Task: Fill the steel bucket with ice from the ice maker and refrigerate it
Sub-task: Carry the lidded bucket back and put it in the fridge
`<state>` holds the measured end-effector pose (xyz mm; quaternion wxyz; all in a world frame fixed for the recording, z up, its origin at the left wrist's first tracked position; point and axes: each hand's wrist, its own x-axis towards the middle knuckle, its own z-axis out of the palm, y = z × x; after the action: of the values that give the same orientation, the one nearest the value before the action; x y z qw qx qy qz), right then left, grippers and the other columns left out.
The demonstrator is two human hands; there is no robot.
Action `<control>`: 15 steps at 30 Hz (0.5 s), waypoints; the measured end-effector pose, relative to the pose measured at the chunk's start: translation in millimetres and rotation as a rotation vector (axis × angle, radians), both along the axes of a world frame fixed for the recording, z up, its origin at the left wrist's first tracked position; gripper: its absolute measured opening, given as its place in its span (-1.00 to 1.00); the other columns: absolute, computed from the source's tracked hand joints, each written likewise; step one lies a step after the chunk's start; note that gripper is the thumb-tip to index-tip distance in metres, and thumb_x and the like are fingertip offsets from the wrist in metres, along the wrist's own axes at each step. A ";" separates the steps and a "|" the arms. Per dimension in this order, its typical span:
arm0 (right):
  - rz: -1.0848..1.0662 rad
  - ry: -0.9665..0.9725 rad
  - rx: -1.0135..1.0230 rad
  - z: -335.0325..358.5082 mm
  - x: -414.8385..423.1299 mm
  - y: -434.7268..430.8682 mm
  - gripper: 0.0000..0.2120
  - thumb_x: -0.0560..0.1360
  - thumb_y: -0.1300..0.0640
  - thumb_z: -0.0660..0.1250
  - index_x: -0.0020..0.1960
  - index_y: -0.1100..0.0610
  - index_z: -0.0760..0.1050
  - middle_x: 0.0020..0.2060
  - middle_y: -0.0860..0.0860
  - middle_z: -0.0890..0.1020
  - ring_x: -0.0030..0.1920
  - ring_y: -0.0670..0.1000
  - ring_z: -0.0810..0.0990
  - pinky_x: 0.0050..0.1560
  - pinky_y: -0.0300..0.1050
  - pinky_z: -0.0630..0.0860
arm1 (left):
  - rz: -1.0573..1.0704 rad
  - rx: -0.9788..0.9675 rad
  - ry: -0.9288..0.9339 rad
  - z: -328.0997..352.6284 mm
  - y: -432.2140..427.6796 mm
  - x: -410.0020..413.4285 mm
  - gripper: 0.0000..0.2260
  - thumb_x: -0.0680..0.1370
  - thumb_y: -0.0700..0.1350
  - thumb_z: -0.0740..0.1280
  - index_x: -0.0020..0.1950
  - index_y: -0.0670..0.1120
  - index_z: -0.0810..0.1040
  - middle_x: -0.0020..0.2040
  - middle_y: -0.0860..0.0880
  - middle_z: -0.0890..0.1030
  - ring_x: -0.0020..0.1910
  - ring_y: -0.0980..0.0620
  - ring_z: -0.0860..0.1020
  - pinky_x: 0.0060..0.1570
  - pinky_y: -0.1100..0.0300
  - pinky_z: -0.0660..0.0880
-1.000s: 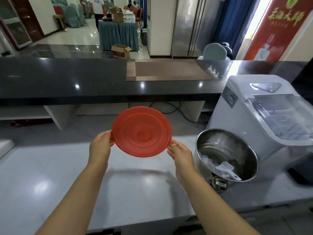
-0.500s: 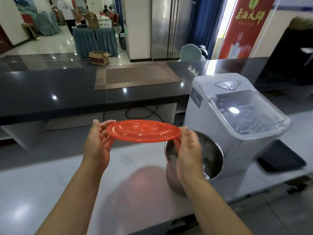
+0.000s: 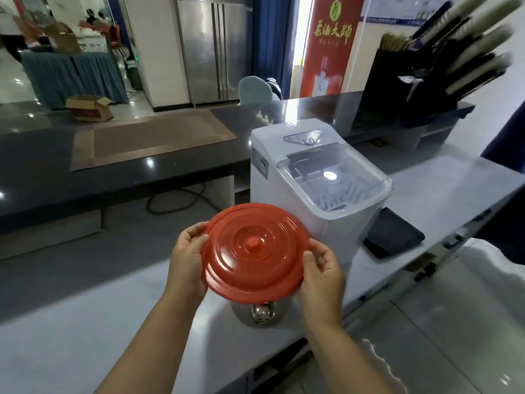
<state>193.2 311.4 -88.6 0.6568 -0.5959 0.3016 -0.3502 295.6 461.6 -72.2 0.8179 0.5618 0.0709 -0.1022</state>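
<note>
Red lid [image 3: 254, 253], knob [image 3: 251, 242] up; steel bucket [image 3: 262, 312] beneath

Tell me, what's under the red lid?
Only the shiny bottom of the bucket shows under the lid, on the counter. The left hand and right hand hold the lid's rim. It covers the bucket's top, so whatever is inside is hidden.

The setting was a banquet-hall service area: a long dark counter [image 3: 37, 166], a tall stainless refrigerator [image 3: 213, 49], skirted tables [image 3: 71, 78] in the hall behind, and probably a blurred knife block [image 3: 397, 81].
</note>
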 end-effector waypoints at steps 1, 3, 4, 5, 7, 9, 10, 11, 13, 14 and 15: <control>-0.012 0.008 0.027 -2.7 -0.8 -2.2 -0.78 0.55 0.23 0.27 -0.05 -0.09 0.55 -0.06 -0.09 0.67 0.01 -0.07 0.63 0.02 -0.19 0.53 | -0.002 -0.010 0.011 -0.5 -3.1 -0.9 -0.78 0.54 -0.32 0.22 0.13 -0.12 0.50 -0.02 -0.19 0.62 -0.18 -0.09 0.60 -0.10 0.01 0.58; -0.034 0.031 0.055 -7.3 -2.1 -5.8 -0.79 0.55 0.23 0.27 -0.04 -0.09 0.53 -0.02 -0.05 0.66 0.04 -0.05 0.63 0.10 -0.11 0.54 | 0.005 -0.028 0.028 -1.6 -6.7 -1.6 -0.80 0.54 -0.32 0.21 0.10 -0.10 0.49 -0.08 -0.17 0.61 -0.25 -0.05 0.58 -0.20 0.08 0.56; -0.042 0.038 0.058 -9.1 -2.4 -7.3 -0.79 0.55 0.22 0.27 -0.04 -0.09 0.53 -0.01 -0.05 0.66 0.05 -0.04 0.63 0.13 -0.08 0.54 | 0.008 -0.030 0.035 -2.0 -7.7 -1.9 -0.81 0.55 -0.31 0.21 0.09 -0.09 0.49 -0.09 -0.16 0.60 -0.27 -0.04 0.57 -0.22 0.09 0.56; -0.046 0.043 0.059 -9.9 -2.5 -8.2 -0.79 0.56 0.22 0.26 -0.04 -0.10 0.53 0.01 -0.04 0.66 0.06 -0.04 0.63 0.15 -0.06 0.54 | 0.010 -0.028 0.042 -2.5 -7.8 -2.0 -0.81 0.55 -0.30 0.21 0.09 -0.09 0.49 -0.10 -0.16 0.60 -0.27 -0.03 0.57 -0.21 0.08 0.55; -0.048 0.052 0.062 -11.1 -1.2 -9.6 -0.78 0.56 0.23 0.26 -0.03 -0.10 0.53 0.01 -0.05 0.66 0.05 -0.05 0.63 0.17 -0.02 0.54 | 0.013 -0.021 0.052 -3.6 -6.5 -2.6 -0.81 0.55 -0.30 0.21 0.09 -0.08 0.49 -0.08 -0.16 0.60 -0.24 -0.04 0.57 -0.17 0.05 0.54; -0.039 0.055 0.064 -11.5 1.2 -8.8 -0.77 0.56 0.25 0.26 -0.05 -0.08 0.54 -0.02 -0.04 0.67 0.03 -0.04 0.63 0.17 -0.01 0.54 | 0.026 -0.025 0.053 -3.6 -3.6 -2.8 -0.80 0.55 -0.30 0.19 0.10 -0.08 0.48 -0.07 -0.15 0.60 -0.23 -0.04 0.57 -0.17 0.06 0.55; -0.034 0.051 0.070 -11.8 2.6 -8.1 -0.77 0.55 0.26 0.26 -0.06 -0.07 0.54 -0.03 -0.03 0.67 0.01 -0.03 0.64 0.16 0.00 0.54 | 0.033 -0.028 0.052 -3.3 -1.9 -2.7 -0.79 0.55 -0.31 0.19 0.11 -0.09 0.48 -0.06 -0.14 0.60 -0.22 -0.04 0.57 -0.17 0.07 0.55; -0.028 0.046 0.080 -12.1 3.9 -7.2 -0.77 0.55 0.27 0.26 -0.06 -0.06 0.54 -0.05 -0.01 0.67 -0.01 -0.01 0.64 0.15 0.01 0.54 | 0.041 -0.031 0.049 -2.7 -0.2 -2.6 -0.79 0.55 -0.31 0.19 0.13 -0.09 0.47 -0.06 -0.14 0.60 -0.22 -0.04 0.57 -0.16 0.07 0.55; -0.007 0.043 0.105 -13.3 6.6 -4.2 -0.79 0.54 0.27 0.27 -0.07 -0.04 0.55 -0.07 0.03 0.68 -0.08 0.00 0.62 0.10 0.02 0.53 | 0.057 -0.033 0.046 -2.1 4.3 -2.6 -0.77 0.56 -0.31 0.18 0.16 -0.11 0.46 -0.06 -0.14 0.60 -0.20 -0.04 0.57 -0.11 0.04 0.54; 0.004 0.041 0.115 -13.9 7.6 -3.0 -0.79 0.55 0.26 0.27 -0.06 -0.03 0.56 -0.08 0.04 0.68 -0.11 -0.01 0.60 0.06 0.02 0.53 | 0.063 -0.029 0.048 -2.1 6.2 -2.6 -0.76 0.56 -0.31 0.18 0.18 -0.11 0.46 -0.07 -0.14 0.60 -0.20 -0.05 0.57 -0.09 0.02 0.55; 0.017 0.039 0.121 -14.5 8.9 -1.4 -0.80 0.55 0.25 0.27 -0.06 -0.03 0.56 -0.08 0.04 0.68 -0.12 -0.02 0.60 0.04 0.01 0.53 | 0.072 -0.022 0.049 -2.2 8.7 -2.7 -0.75 0.55 -0.32 0.18 0.19 -0.11 0.45 -0.06 -0.15 0.60 -0.18 -0.06 0.57 -0.06 -0.01 0.55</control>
<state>202.1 310.0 -103.0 0.6884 -0.5644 0.3299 -0.3142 292.9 470.3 -74.4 0.8252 0.5470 0.1100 -0.0875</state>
